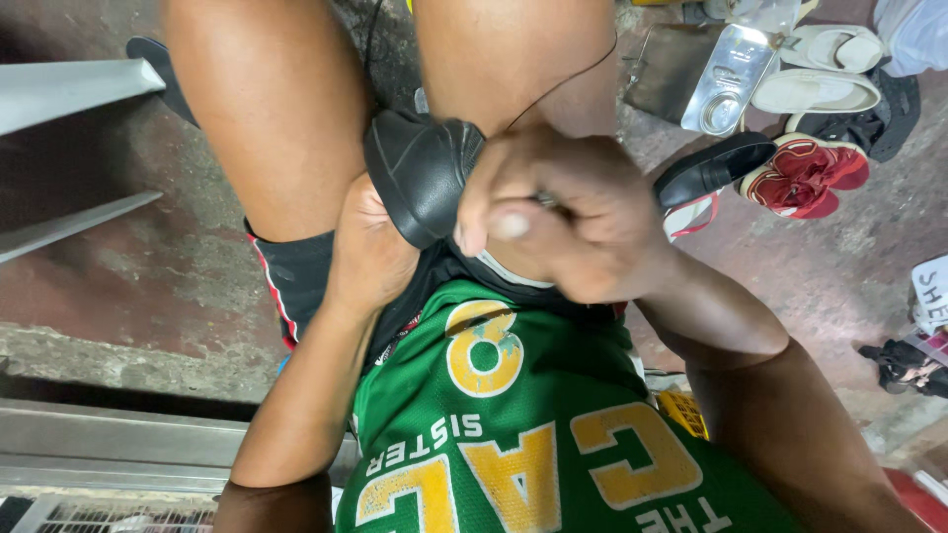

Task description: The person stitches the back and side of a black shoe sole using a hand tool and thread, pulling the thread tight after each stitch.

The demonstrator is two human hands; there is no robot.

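A black leather shoe [420,173] rests between my thighs, its toe pointing toward my lap. My left hand [367,247] cups it from underneath, fingers hidden behind the leather. My right hand [563,212] is closed in a fist over the shoe's right side, with a thin metal tool just showing between its fingers. A thin dark thread [563,84] runs from that fist up across my right thigh. I wear a green jersey [513,434] with yellow print and dark shorts.
On the floor at right lie a black shoe [713,168], red sandals [805,173], pale slip-ons [820,69], a flat metal tin [726,79] and a dark pouch [667,69]. Grey metal bars [69,94] sit at left; a metal ledge [109,439] runs below.
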